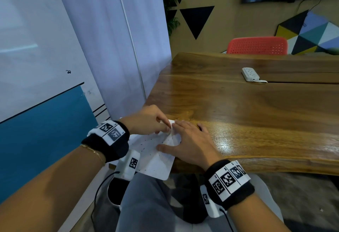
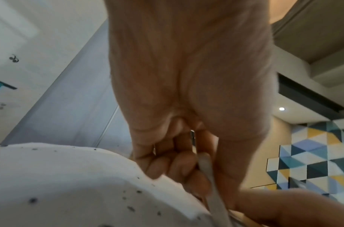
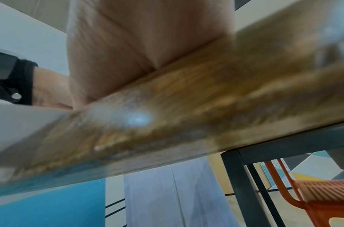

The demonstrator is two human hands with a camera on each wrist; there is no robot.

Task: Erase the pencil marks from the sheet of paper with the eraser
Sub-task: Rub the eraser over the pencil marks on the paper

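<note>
Clearly the rubbing step is in hand. At lower centre-left of the head view, the left hand [image 1: 146, 121] has its fingers curled, pinching a small white eraser [image 1: 166, 122], mostly hidden, against the crumpled white sheet of paper [image 1: 154, 156], which overhangs the wooden table's [image 1: 238, 112] near edge and is scattered with dark specks. Just right of it, the right hand [image 1: 190, 143] lies flat with fingers spread, pinning the sheet. Next, I judge, short strokes over the remaining marks while the sheet stays pinned, lest it crumple further.
</note>
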